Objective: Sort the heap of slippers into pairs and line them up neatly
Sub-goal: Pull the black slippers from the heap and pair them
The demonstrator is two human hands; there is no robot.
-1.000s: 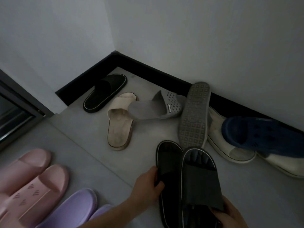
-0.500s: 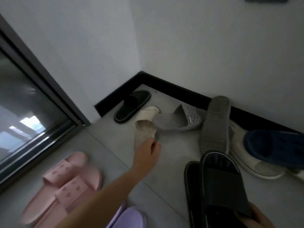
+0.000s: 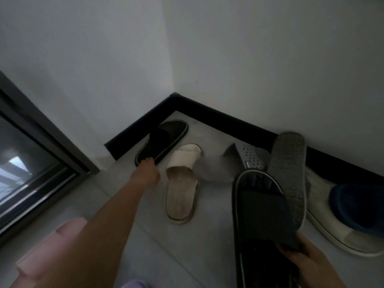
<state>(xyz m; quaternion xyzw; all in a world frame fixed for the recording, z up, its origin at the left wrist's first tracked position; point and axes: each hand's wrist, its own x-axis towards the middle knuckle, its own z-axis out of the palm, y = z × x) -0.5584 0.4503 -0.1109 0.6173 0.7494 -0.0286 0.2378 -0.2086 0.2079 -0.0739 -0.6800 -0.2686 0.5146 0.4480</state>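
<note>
Looks like the step in hand is rounding up the black ones. The right hand [image 3: 307,260], down at 5 o'clock, is clamped on the heel end of a black slide [image 3: 261,206], held up over what looks like another dark one lying under it.

The left hand [image 3: 148,170] is stretched out toward 11 o'clock, well apart from the right. Its fingertips are on the heel rim of the corner black slipper [image 3: 164,140], which sits tucked against the skirting [image 3: 228,120]. Honestly can't tell if the fingers have closed on it or are only touching.

The rest of the heap isn't sorted yet:
- A beige slipper [image 3: 181,192] sits just at 3 o'clock of the left hand.
- A grey perforated slipper [image 3: 218,171] lies across its toe.
- An upturned grey sole [image 3: 288,175] is behind the slide.
- A navy slipper [image 3: 357,208] sits on a cream one [image 3: 324,231] at 3 o'clock.
- A pink slipper [image 3: 47,248] is at 8 o'clock.

Next move, I reckon, is to get a proper pinch on that heel and drag it back without shoving the beige one. Then check it against the slide for a match.
</note>
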